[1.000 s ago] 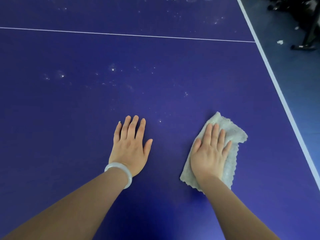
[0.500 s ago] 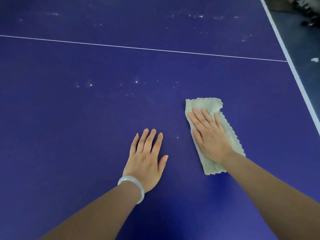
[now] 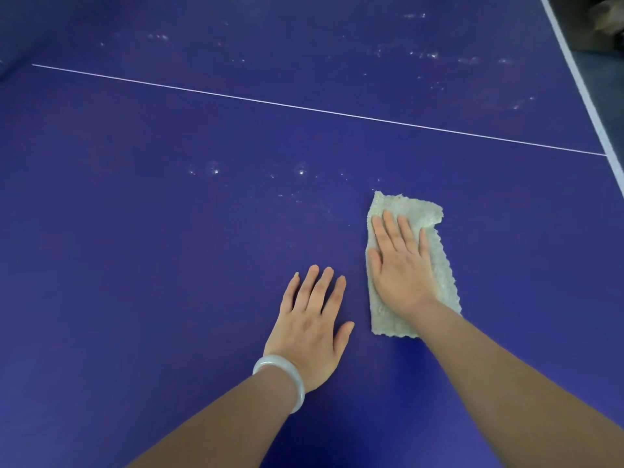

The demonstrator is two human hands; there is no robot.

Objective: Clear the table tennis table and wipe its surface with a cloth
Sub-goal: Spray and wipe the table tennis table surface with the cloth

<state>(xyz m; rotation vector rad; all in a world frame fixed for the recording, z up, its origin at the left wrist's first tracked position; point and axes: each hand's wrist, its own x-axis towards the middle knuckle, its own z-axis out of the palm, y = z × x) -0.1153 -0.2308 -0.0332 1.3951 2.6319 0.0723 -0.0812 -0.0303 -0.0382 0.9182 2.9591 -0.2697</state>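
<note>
While my right hand (image 3: pixel 400 265) presses the cloth (image 3: pixel 410 206) flat at 3 o'clock of centre, fingers straight, my left hand (image 3: pixel 310 325) lies open on the table (image 3: pixel 135 265) at the cloth's 8 o'clock, holding nothing. Wiping step. Next I'd sweep toward the specks (image 3: pixel 300 172) at 11 o'clock, probably dust.

From my feed I read no text, label, brand or number anywhere. The only markings I see are painted ones on the table tennis table (image 3: pixel 135 265): a thin white line (image 3: pixel 304 108) running across its blue surface, and a broader white border stripe (image 3: pixel 578 83) along its right edge. Neither carries letters or figures.
</note>
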